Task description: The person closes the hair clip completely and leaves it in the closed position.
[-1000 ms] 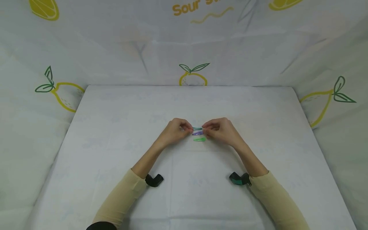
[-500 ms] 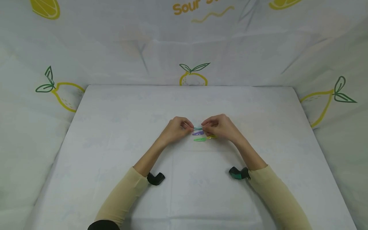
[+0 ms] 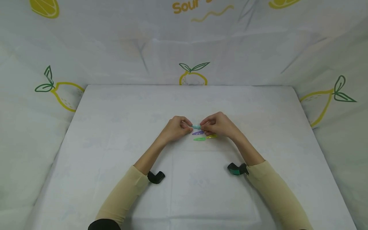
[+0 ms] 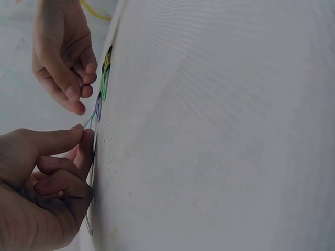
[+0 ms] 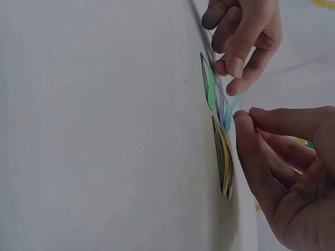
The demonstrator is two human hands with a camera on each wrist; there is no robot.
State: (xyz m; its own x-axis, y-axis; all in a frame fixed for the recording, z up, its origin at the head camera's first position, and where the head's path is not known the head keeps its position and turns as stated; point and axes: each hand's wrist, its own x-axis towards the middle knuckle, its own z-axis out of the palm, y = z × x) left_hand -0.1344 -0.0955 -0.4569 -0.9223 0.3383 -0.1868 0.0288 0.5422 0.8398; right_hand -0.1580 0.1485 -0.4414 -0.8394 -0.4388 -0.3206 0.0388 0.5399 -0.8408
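Observation:
A small teal snap hair clip spans the gap between the two hands. The left hand pinches its left end with thumb and forefinger. At the other end, the right hand grips it between thumb and forefinger, the remaining fingers curled loosely. Just in front, on the white cloth, lie a purple hair clip and a light green hair clip. A yellow hair clip rests below the right hand. Fingertips cover the ends of the teal clip.
White cloth covers the table, with a white lemon-print curtain along the back and both sides. Black camera mounts sit on both wrists, below the hands and above the table.
Both hands have shifted slightly up in the head view, the right one more and a little left. The teal clip's flat face now shows. The yellow clip has come out from behind the right hand.

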